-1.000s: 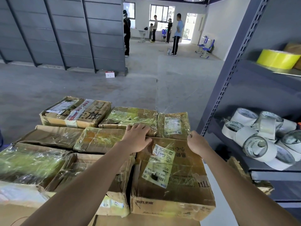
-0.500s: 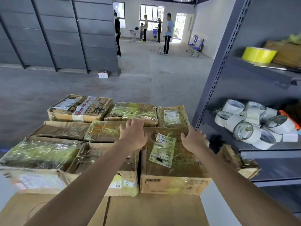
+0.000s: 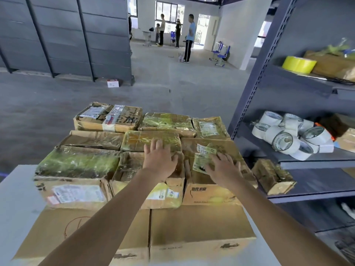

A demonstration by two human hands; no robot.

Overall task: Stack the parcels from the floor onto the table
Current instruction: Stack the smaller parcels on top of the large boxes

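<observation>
Both hands lie flat with fingers straight, left hand [image 3: 160,160] on the middle front parcel [image 3: 130,169], right hand [image 3: 222,166] on the labelled parcel [image 3: 209,193] beside it, both stacked on the worktop [image 3: 17,198], apparently squaring a placed box, so next comes lifting off and fetching another from the floor [image 3: 172,96].

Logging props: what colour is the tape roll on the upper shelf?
Yellow tape roll, head view.

Taped cardboard parcels [image 3: 134,143] stacked on table [image 3: 15,198]
</observation>
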